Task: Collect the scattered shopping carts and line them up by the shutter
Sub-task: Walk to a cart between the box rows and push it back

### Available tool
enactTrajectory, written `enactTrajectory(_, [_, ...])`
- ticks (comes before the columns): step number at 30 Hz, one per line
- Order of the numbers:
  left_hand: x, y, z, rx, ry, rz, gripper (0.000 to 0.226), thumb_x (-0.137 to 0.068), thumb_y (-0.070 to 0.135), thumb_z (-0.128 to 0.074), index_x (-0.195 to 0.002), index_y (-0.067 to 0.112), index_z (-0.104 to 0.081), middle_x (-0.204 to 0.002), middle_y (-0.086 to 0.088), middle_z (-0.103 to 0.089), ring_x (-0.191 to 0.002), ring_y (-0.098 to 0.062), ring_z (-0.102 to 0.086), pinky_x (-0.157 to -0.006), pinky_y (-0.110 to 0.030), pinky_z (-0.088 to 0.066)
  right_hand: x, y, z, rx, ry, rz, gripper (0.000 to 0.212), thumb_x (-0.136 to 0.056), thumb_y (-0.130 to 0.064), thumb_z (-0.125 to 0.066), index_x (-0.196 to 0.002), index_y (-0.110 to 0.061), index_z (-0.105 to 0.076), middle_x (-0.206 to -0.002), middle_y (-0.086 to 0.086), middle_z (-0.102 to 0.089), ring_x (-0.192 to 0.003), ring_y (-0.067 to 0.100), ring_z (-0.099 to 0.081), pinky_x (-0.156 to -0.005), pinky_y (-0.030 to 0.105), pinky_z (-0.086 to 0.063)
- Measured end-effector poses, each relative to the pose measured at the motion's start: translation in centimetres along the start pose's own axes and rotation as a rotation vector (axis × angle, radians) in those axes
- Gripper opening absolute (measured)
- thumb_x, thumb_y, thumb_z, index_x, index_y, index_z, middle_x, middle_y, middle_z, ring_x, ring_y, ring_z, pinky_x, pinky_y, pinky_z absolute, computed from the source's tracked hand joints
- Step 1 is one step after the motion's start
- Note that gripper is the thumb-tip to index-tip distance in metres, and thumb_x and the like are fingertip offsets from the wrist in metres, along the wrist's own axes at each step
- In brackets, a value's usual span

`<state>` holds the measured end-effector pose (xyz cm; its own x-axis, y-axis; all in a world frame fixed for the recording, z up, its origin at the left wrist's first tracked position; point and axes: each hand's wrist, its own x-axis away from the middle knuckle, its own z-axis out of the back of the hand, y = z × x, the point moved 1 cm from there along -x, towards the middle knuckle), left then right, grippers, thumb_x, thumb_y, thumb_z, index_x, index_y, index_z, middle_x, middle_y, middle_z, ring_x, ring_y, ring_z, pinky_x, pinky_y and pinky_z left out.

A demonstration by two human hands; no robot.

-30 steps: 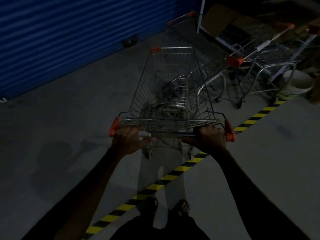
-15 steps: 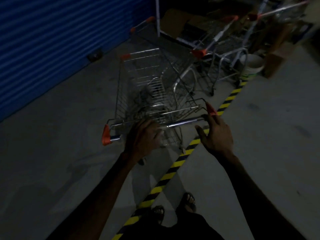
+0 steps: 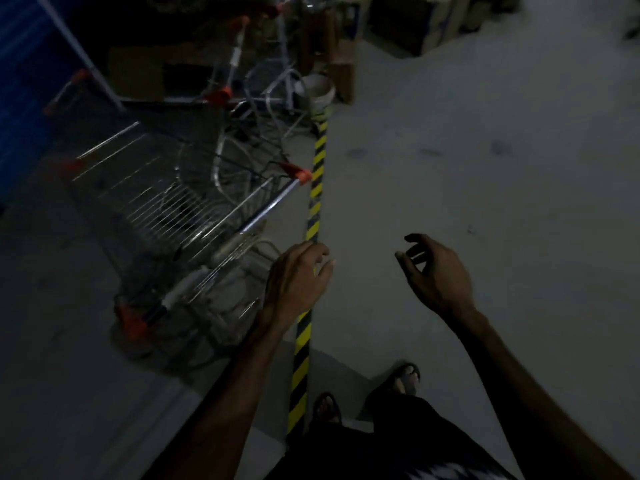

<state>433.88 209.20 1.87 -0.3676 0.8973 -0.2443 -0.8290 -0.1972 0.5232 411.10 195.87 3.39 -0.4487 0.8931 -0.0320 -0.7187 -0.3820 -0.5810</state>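
A wire shopping cart (image 3: 166, 202) with orange corner caps stands at the left, its handle bar (image 3: 221, 251) running diagonally. My left hand (image 3: 298, 278) hovers just right of the handle, fingers loosely curled, holding nothing. Further right, my right hand (image 3: 436, 271) hangs over bare floor with relaxed fingers, empty. Beyond the cart, more carts (image 3: 242, 91) are bunched together. The blue shutter (image 3: 20, 98) shows at the far left edge.
A yellow-and-black striped tape line (image 3: 313, 216) runs along the floor between my hands. A white bucket (image 3: 320, 93) and cardboard boxes (image 3: 408, 26) sit at the back. Grey concrete floor (image 3: 485, 168) spreads to the right. My sandalled feet (image 3: 367, 393) are at the bottom.
Both hands have let go of the cart's handle and drawn away to the right. The view has swung right, so the cart now lies at the left.
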Motion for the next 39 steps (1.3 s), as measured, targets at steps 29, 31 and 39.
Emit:
enactTrajectory(29, [-0.7, 47.5, -25.6, 0.181, -0.411, -0.823, 0.019, -0.098, 0.037, -0.076, -0.11, 0.022, -0.075, -0.091, 0.008, -0.072, -0.075, -0.013, -0.065, -0.068, -0.03, -0.053, 29.0, 35.7, 28.3, -0.03, 0.665, -0.8, 0.035, -0.101, -0.047, -0.066, -0.129, -0.025, -0.068, -0.105, -0.007, -0.076, -0.078, 0.008, -0.066, -0.077, 0.038, -0.061])
enactTrajectory(31, [-0.7, 49.6, -27.0, 0.195, -0.416, -0.827, 0.02, -0.098, 0.037, -0.076, -0.11, 0.022, -0.075, -0.092, 0.007, -0.073, -0.075, -0.013, -0.065, -0.071, -0.03, -0.052, 30.0, 37.5, 29.2, -0.025, 0.672, -0.817, 0.035, -0.101, -0.047, -0.066, -0.129, -0.025, -0.068, -0.104, -0.007, -0.076, -0.077, 0.008, -0.065, -0.076, 0.036, -0.06])
enactTrajectory(39, [-2.5, 55.1, -32.5, 0.209, -0.477, -0.849, 0.019, -0.098, 0.038, -0.075, -0.11, 0.024, -0.074, -0.091, 0.009, -0.072, -0.076, -0.012, -0.065, -0.067, -0.03, -0.054, 28.6, 43.8, 32.1, -0.052, 0.684, -0.85, 0.034, -0.1, -0.045, -0.068, -0.128, -0.025, -0.069, -0.101, -0.011, -0.074, -0.077, 0.006, -0.066, -0.072, 0.03, -0.053])
